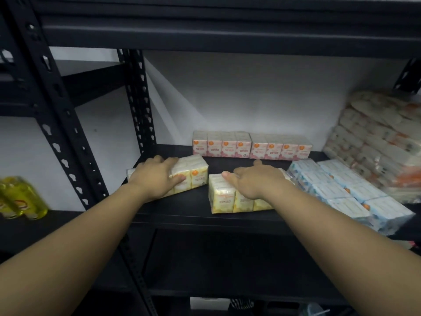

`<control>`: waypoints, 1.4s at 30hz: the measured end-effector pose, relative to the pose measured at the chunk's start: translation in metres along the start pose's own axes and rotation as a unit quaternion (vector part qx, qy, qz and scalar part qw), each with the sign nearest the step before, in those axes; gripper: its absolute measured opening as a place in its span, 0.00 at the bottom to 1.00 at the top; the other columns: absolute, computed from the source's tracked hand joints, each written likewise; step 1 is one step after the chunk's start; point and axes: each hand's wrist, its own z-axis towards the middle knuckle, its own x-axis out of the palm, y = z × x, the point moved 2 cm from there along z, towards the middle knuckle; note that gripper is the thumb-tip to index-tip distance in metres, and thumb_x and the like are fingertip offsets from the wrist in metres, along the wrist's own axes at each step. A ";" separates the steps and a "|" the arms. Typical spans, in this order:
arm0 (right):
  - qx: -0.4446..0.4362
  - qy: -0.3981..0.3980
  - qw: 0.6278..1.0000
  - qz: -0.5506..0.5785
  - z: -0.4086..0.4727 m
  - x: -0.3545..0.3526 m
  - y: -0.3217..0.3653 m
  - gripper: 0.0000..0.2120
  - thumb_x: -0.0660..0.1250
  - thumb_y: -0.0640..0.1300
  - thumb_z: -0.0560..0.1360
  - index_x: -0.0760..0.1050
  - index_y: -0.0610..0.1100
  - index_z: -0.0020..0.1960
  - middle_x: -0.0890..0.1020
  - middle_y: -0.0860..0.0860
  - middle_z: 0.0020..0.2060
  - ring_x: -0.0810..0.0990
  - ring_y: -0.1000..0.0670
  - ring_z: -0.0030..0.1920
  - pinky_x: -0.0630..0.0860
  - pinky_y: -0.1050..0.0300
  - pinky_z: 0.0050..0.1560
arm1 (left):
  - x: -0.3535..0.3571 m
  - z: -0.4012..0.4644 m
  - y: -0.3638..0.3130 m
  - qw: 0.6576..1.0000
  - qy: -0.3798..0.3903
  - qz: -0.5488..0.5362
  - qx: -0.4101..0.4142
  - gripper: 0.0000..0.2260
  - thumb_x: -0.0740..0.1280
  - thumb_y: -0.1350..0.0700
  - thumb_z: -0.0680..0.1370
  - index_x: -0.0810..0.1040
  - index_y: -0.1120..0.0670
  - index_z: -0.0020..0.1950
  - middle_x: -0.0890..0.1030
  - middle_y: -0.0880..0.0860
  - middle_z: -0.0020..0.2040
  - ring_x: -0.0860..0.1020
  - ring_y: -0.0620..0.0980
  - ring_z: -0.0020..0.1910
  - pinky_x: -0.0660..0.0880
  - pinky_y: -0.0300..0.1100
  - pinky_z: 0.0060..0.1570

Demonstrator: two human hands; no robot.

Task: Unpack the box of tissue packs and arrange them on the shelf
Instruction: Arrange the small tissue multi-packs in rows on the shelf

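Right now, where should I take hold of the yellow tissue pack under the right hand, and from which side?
Grip the yellow tissue pack across its short width, thumb on the front face and fingers behind, coming from above. It lies long side toward you with open shelf before and behind it, but blue packs crowd its right end.
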 end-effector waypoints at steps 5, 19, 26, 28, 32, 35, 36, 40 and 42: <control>-0.033 0.023 0.999 0.004 0.008 0.000 -0.003 0.35 0.39 0.72 0.80 0.58 0.60 0.81 0.60 0.42 0.81 0.53 0.37 0.81 0.62 0.34 0.72 | -0.002 0.001 0.006 1.000 0.006 -0.017 0.012 0.32 0.58 0.30 0.79 0.60 0.40 0.81 0.73 0.55 0.69 0.73 0.57 0.66 0.71 0.53 0.64; -0.202 -0.071 0.959 0.185 0.010 0.005 -0.018 0.25 0.76 0.47 0.74 0.70 0.59 0.67 0.66 0.55 0.74 0.69 0.49 0.71 0.68 0.55 0.64 | -0.001 0.004 0.008 0.999 0.000 -0.025 0.020 0.33 0.60 0.29 0.78 0.62 0.40 0.80 0.74 0.53 0.68 0.74 0.56 0.65 0.71 0.54 0.64; -0.092 -0.081 0.988 0.094 0.027 -0.003 -0.022 0.39 0.75 0.64 0.71 0.70 0.46 0.75 0.77 0.49 0.68 0.76 0.46 0.64 0.75 0.50 0.63 | -0.006 0.008 0.008 0.999 0.030 -0.028 0.026 0.33 0.62 0.30 0.78 0.61 0.41 0.80 0.74 0.53 0.68 0.73 0.56 0.65 0.71 0.55 0.65; -0.104 -0.068 0.989 0.085 0.032 -0.007 -0.022 0.39 0.76 0.62 0.72 0.69 0.48 0.77 0.75 0.49 0.71 0.74 0.46 0.68 0.73 0.50 0.66 | -0.007 0.010 0.009 0.999 0.034 -0.028 0.029 0.33 0.61 0.31 0.79 0.61 0.41 0.81 0.74 0.54 0.69 0.72 0.56 0.66 0.72 0.56 0.65; -0.129 -0.042 0.988 0.068 0.052 -0.015 -0.029 0.36 0.76 0.55 0.74 0.67 0.54 0.78 0.71 0.50 0.75 0.72 0.44 0.71 0.71 0.47 0.71 | -0.012 0.016 0.012 0.999 0.039 0.028 0.019 0.30 0.59 0.31 0.80 0.59 0.36 0.81 0.68 0.54 0.74 0.67 0.57 0.71 0.70 0.56 0.67; -0.153 -0.042 0.986 0.041 0.070 -0.015 -0.029 0.33 0.74 0.48 0.77 0.66 0.55 0.79 0.69 0.52 0.77 0.69 0.45 0.75 0.66 0.47 0.75 | -0.018 0.019 0.010 0.998 0.036 0.046 -0.021 0.27 0.59 0.34 0.81 0.57 0.31 0.80 0.64 0.57 0.74 0.64 0.59 0.72 0.66 0.58 0.70; -0.158 -0.047 0.985 0.041 0.076 -0.014 -0.028 0.33 0.73 0.46 0.78 0.66 0.56 0.79 0.68 0.52 0.78 0.68 0.45 0.76 0.66 0.46 0.76 | -0.018 0.021 0.008 0.998 0.039 0.049 -0.030 0.27 0.58 0.35 0.82 0.57 0.32 0.80 0.64 0.57 0.74 0.64 0.60 0.71 0.65 0.59 0.70; -0.172 -0.073 0.981 0.062 0.090 -0.009 -0.027 0.32 0.70 0.44 0.78 0.65 0.56 0.79 0.67 0.51 0.79 0.67 0.44 0.77 0.64 0.44 0.76 | -0.007 0.029 0.007 0.996 0.046 0.066 -0.033 0.27 0.54 0.33 0.82 0.52 0.31 0.81 0.63 0.58 0.78 0.61 0.61 0.77 0.53 0.70 0.75; -0.179 -0.089 0.978 0.063 0.095 -0.006 -0.028 0.33 0.72 0.49 0.78 0.65 0.55 0.80 0.68 0.49 0.78 0.66 0.44 0.76 0.64 0.45 0.76 | 0.000 0.034 0.010 0.997 0.039 0.062 -0.035 0.28 0.52 0.31 0.81 0.51 0.31 0.81 0.62 0.57 0.80 0.58 0.60 0.79 0.49 0.72 0.75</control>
